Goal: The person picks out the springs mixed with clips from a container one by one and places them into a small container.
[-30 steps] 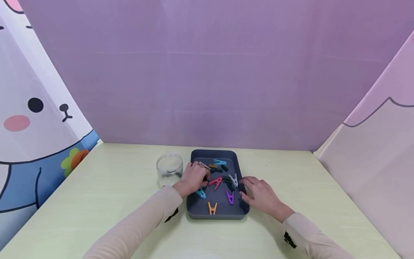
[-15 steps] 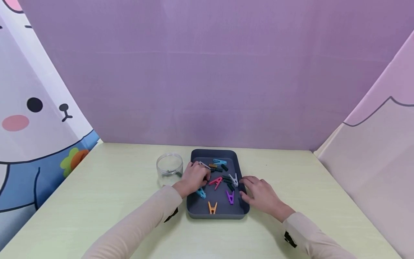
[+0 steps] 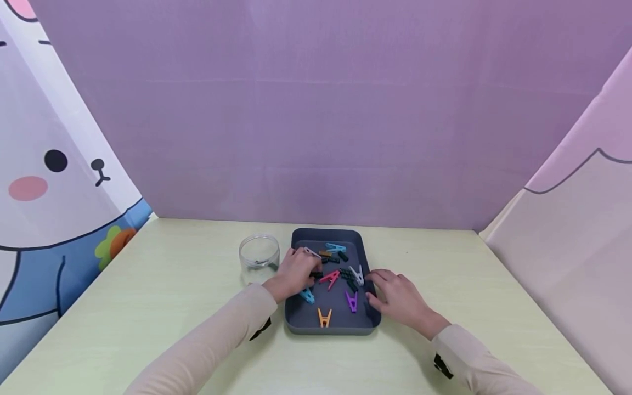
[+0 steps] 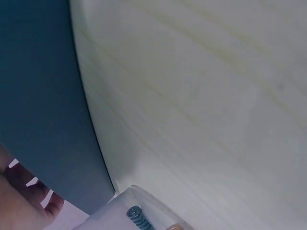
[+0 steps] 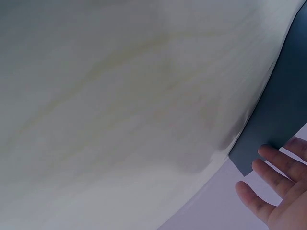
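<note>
My left hand point(image 3: 296, 270) reaches over the left wall of the dark grey tray point(image 3: 308, 323). Its thumb and fingertips pinch a dark spring point(image 3: 317, 275) low in the tray, partly hidden by the fingers. On the tray's right side, my right hand point(image 3: 397, 296) rests with loosely bent fingers at the wall and holds nothing. Between the hands lie a red clothespin point(image 3: 329, 278), a white clothespin point(image 3: 357, 275), a purple clothespin point(image 3: 351, 301) and several dark green springs point(image 3: 346, 274). A blue clothespin point(image 3: 307, 295) shows below my left hand.
A clear round jar point(image 3: 259, 255) stands just left of the tray; the left wrist view shows a dark green spring point(image 4: 139, 218) inside. An orange clothespin point(image 3: 324, 317) lies near the tray's front, another blue clothespin point(image 3: 336, 247) near its back. A purple backdrop point(image 3: 316, 120) rises behind the table.
The left fingers have shifted very slightly, and more of the dark spring shows between them. My right hand, the tray and the jar stay in place.
</note>
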`<act>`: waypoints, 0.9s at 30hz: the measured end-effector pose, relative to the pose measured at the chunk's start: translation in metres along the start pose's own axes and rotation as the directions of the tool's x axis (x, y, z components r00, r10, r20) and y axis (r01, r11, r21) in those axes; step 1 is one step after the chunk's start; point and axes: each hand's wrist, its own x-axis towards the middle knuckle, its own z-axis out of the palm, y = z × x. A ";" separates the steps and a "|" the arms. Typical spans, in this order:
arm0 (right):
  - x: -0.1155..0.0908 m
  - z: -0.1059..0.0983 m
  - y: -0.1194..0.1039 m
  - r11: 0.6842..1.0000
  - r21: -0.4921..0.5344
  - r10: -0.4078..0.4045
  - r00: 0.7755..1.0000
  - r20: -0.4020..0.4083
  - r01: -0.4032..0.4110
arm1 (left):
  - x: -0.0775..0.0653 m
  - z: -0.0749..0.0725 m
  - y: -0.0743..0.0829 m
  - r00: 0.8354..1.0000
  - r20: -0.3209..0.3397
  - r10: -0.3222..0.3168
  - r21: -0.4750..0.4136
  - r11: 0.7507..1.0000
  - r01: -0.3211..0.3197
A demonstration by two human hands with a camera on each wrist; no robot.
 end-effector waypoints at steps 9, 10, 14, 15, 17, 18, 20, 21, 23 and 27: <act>0.000 0.002 0.000 1.000 0.003 0.010 1.000 0.010 -0.010 | -0.002 -0.005 -0.003 0.998 -0.048 0.037 -0.042 0.998 -0.039; 0.001 0.002 0.000 1.000 0.003 0.010 1.000 0.011 -0.010 | -0.002 -0.006 -0.003 0.997 -0.059 0.043 -0.043 0.998 -0.046; 0.001 0.001 0.000 1.000 0.004 0.011 1.000 0.014 -0.011 | -0.002 -0.012 -0.004 0.993 -0.096 0.065 -0.038 0.997 -0.069; 0.001 0.001 0.000 1.000 0.004 0.011 1.000 0.014 -0.011 | -0.002 -0.013 -0.004 0.992 -0.105 0.071 -0.037 0.997 -0.075; 0.001 0.001 0.000 1.000 0.007 0.013 1.000 0.014 -0.013 | -0.002 -0.017 -0.004 0.990 -0.121 0.079 -0.045 0.995 -0.085; 0.000 0.002 0.001 1.000 0.007 0.014 1.000 0.014 -0.014 | -0.003 -0.020 -0.003 0.988 -0.131 0.083 -0.055 0.994 -0.091; 0.000 0.002 0.001 1.000 0.008 0.015 1.000 0.013 -0.015 | -0.003 -0.025 -0.003 0.985 -0.146 0.091 -0.077 0.992 -0.103; 0.000 0.002 0.001 1.000 0.007 0.016 1.000 0.011 -0.016 | -0.003 -0.028 -0.004 0.984 -0.152 0.093 -0.090 0.990 -0.107; 0.000 0.002 0.001 1.000 0.008 0.016 1.000 0.009 -0.016 | -0.003 -0.034 -0.004 0.983 -0.157 0.094 -0.103 0.988 -0.111; 0.000 0.001 0.001 1.000 0.005 0.016 1.000 0.004 -0.016 | -0.005 -0.046 -0.004 0.984 -0.159 0.085 -0.107 0.989 -0.103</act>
